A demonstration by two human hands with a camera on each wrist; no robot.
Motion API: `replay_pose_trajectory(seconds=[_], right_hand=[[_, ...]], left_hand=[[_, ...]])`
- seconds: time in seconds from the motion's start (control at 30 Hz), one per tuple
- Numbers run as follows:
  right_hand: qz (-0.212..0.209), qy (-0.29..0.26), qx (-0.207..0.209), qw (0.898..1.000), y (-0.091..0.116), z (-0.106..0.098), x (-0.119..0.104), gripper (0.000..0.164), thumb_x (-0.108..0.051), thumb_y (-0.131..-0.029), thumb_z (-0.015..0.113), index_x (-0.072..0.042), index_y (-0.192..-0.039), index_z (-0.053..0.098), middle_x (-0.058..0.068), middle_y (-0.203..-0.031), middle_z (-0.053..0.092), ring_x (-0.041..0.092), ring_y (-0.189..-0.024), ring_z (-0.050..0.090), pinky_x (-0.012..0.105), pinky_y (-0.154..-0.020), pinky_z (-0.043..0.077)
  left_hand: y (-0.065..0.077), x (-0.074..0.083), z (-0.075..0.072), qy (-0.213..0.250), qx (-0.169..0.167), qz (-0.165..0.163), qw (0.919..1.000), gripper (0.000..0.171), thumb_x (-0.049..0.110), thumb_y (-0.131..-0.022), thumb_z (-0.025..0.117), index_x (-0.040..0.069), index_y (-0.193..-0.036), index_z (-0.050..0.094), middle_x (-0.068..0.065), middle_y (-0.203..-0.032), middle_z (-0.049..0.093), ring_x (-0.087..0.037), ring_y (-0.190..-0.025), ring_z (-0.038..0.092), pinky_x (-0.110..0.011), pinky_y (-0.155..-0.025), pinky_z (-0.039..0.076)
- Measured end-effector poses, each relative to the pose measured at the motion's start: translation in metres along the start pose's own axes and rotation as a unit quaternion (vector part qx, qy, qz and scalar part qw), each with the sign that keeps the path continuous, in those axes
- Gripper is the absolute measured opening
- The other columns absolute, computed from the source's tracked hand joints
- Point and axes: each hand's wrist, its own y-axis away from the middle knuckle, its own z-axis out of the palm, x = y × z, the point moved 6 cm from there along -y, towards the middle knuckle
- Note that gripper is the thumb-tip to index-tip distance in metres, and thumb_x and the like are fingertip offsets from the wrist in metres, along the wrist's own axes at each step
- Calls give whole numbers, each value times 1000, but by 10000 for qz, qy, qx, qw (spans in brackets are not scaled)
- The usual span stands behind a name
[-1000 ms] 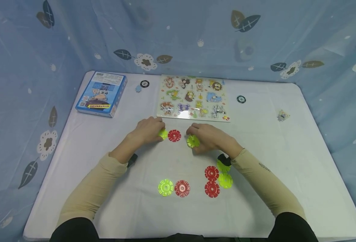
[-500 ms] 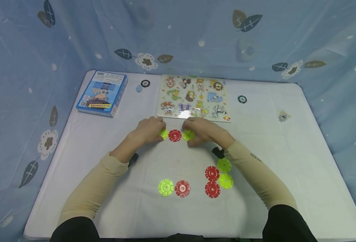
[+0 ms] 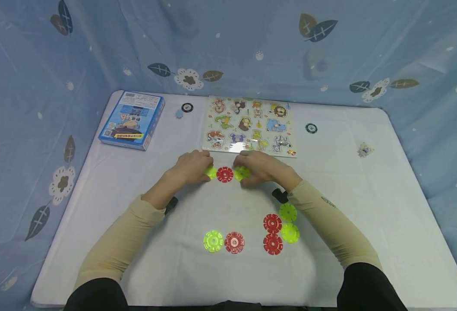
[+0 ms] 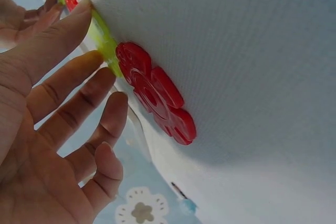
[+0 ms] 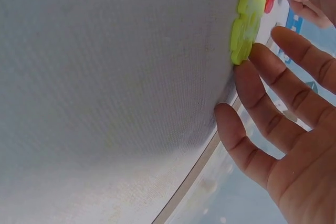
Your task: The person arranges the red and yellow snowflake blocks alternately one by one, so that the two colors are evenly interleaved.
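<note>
Between left hand [image 3: 189, 168] and right hand [image 3: 261, 167]: notched red plastic disc [image 3: 221, 174]; each pinches one notched lime-green plastic disc [image 3: 211, 172] [image 3: 242, 173].

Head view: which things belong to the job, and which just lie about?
Probably the job:
green discs in left hand and right hand
red disc between
other green discs
other red discs

Apparently lying about:
blue box
animal board
two black chips
small blue piece
small pale piece

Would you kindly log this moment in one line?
left hand: grips green disc; right hand: grips second green disc; red disc: between them
</note>
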Motion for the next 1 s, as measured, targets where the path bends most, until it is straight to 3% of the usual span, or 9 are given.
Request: replay_pose_trajectory(seconds=[0.2,0.53,0.77,1.0], right_hand=[[-2,78,8,10000,0,-1,0,47,-34,-75,77,-19,-118,65,0,-115,63,17,-100,60,36,-91,50],[-16,391,356,9986,13,-12,-9,45,-39,-76,77,-18,-114,67,0,-117,64,21,-104,63,40,-92,51],[-478,668,408,9958,26,0,-30,38,-38,-78,75,-19,-110,69,0,-114,66,21,-104,63,41,-94,49],[-1112,903,224,9894,43,24,-60,39,-45,-76,75,-21,-106,68,-3,-112,67,17,-105,63,38,-95,48]], left_hand=[[-1,0,1,4,10,16,10000,43,29,-78,81,10,-114,67,-4,-109,62,-23,-94,57,-37,-78,50],[-2,-1,2,12,-8,19,10000,44,30,-77,81,10,-114,66,-4,-108,62,-23,-93,57,-36,-76,49],[-1,-1,2,-12,6,4,10000,43,29,-78,80,10,-113,66,-3,-107,61,-22,-91,56,-35,-74,48],[-1,-1,1,-7,1,-7,10000,43,29,-78,80,10,-114,66,-4,-108,61,-23,-93,56,-36,-76,48]])
